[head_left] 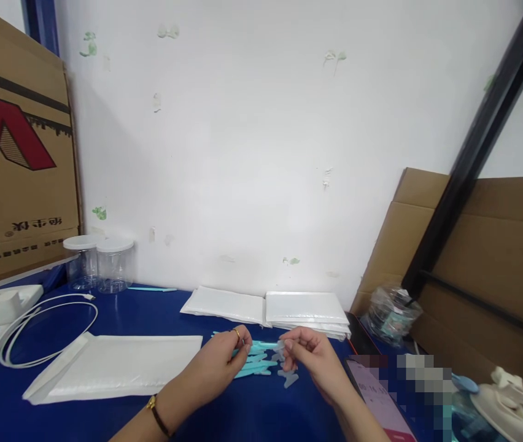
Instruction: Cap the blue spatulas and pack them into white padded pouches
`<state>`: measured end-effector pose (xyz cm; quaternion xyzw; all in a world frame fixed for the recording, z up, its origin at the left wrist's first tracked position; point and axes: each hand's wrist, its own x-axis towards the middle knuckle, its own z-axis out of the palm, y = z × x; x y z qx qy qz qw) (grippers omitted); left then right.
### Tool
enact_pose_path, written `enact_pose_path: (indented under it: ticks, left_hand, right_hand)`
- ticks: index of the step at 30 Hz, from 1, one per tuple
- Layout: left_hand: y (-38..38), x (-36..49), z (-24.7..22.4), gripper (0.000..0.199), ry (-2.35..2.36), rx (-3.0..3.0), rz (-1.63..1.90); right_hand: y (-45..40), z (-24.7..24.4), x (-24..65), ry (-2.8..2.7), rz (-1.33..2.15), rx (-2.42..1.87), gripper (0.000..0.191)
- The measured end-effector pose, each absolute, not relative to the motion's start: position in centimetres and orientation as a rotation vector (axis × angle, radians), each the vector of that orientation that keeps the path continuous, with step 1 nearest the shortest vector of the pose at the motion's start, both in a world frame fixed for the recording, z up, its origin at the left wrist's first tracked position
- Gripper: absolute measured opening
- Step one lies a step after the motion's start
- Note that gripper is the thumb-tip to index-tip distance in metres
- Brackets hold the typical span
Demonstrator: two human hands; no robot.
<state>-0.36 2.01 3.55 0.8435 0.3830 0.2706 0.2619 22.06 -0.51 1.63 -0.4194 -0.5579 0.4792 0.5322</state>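
My left hand (pixel 224 359), with a ring and a bracelet, is closed in a pinch on one end of a thin teal stick (pixel 264 345). My right hand (pixel 310 356) pinches the other end, where a small translucent piece (pixel 280 345) shows at the fingertips. Below and between the hands, several more teal sticks (pixel 255 366) lie in a loose pile on the blue table. Small translucent pieces (pixel 290 379) lie beside the pile, under my right hand.
A white padded envelope (pixel 118 365) lies at left, near a white cable (pixel 35 307). Two lidded clear jars (pixel 115 267) stand by the wall. White packets (pixel 227 305) and stacked packets (pixel 307 309) lie behind the hands. A phone (pixel 376 393) lies at right.
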Motion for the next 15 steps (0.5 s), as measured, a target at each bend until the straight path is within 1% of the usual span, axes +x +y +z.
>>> enact_pose_path:
  ticks: [3, 8, 11, 15]
  left_hand:
    - [1.8, -0.3, 3.5, 0.022, 0.984, 2.214, 0.696]
    - [1.3, 0.6, 2.4, 0.019, 0.867, 1.871, 0.507]
    - [0.9, 1.3, 1.7, 0.020, 0.814, 1.736, 0.504]
    - [0.4, 1.4, 1.8, 0.019, 0.866, 1.784, 0.471]
  right_hand:
    - [-0.6, 1.5, 21.5, -1.348, 1.188, -1.011, 0.031]
    - [-1.0, 1.7, 21.2, -1.373, 1.279, -1.061, 0.033]
    - [-1.2, 2.0, 21.3, -1.377, 1.283, -1.074, 0.032]
    - [-0.9, 1.9, 22.4, -1.523, 1.258, -1.142, 0.032]
